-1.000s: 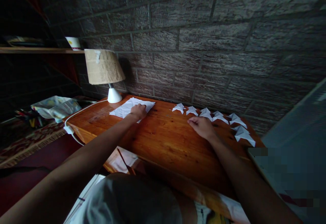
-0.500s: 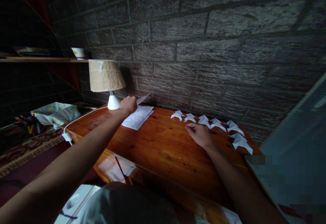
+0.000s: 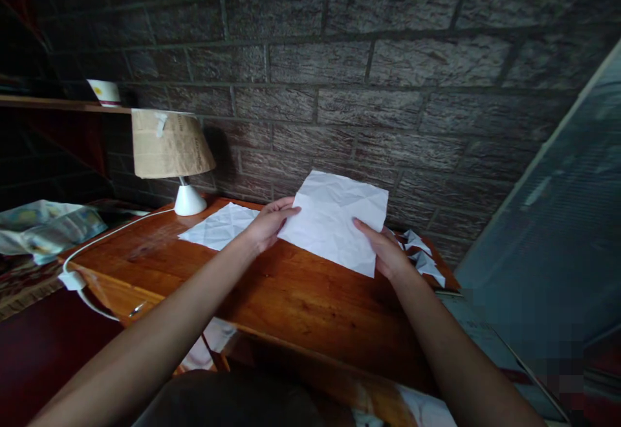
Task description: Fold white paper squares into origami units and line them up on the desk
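A creased sheet of white paper (image 3: pixel 334 217) is held up over the desk, tilted toward me. My left hand (image 3: pixel 272 222) pinches its left edge, thumb on the near face and fingers behind. At the right edge, my right hand (image 3: pixel 381 246) grips it the same way. More creased white paper (image 3: pixel 220 226) lies flat on the desk to the left of my left hand. Beyond my right hand stand folded white paper shapes (image 3: pixel 425 264); the held sheet and my hand hide part of their row.
The wooden desk (image 3: pixel 291 297) runs along a dark brick wall (image 3: pixel 301 97). A lamp (image 3: pixel 189 200) with a paper-like shade stands at its far left, its white cord trailing over the left edge. A paper cup (image 3: pixel 105 92) sits on a shelf. Bluish panelling rises at the right.
My left hand has lifted a sheet from the paper by the lamp and brought it rightward. My right hand has risen from the desk and taken its right edge. The view has shifted right.
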`<action>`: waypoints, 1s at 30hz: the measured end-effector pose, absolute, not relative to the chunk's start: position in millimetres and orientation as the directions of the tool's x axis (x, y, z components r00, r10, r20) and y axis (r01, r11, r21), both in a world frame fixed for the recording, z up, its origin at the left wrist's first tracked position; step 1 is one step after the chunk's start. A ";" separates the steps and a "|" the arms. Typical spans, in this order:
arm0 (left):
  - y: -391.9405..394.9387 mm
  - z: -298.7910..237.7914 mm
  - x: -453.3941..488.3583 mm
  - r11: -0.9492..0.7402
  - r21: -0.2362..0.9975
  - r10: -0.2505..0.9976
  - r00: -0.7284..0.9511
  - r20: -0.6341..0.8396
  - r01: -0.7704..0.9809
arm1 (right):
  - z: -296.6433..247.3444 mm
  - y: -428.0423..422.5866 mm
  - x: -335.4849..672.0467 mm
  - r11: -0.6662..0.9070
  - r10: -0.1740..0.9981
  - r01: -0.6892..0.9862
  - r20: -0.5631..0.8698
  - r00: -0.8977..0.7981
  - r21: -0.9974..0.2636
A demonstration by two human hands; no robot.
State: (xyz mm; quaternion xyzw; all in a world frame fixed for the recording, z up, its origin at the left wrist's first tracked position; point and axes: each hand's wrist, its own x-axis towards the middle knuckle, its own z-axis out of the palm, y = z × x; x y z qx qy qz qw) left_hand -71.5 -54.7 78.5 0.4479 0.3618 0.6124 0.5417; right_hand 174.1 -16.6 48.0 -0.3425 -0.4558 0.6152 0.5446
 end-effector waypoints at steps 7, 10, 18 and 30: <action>-11.5 22.8 -70.4 -0.049 0.986 0.985 0.153 0.074 -0.160 | 37.5 -2.6 200.3 0.013 0.988 -0.169 0.039 -0.152 -0.986; 2.0 3.0 -67.1 -0.085 0.972 0.981 0.151 0.120 -0.220 | 23.8 -2.0 198.2 -0.045 0.986 -0.171 -0.017 -0.166 -0.984; 0.9 -18.8 -81.2 -0.069 0.978 0.981 0.166 0.102 -0.197 | 4.4 3.6 199.2 -0.031 0.981 -0.078 -0.015 -0.194 -0.996; -2.8 -21.2 -84.6 -0.006 0.985 0.982 0.187 0.038 -0.172 | -4.2 -0.4 196.3 -0.037 0.965 -0.105 -0.008 -0.264 -0.994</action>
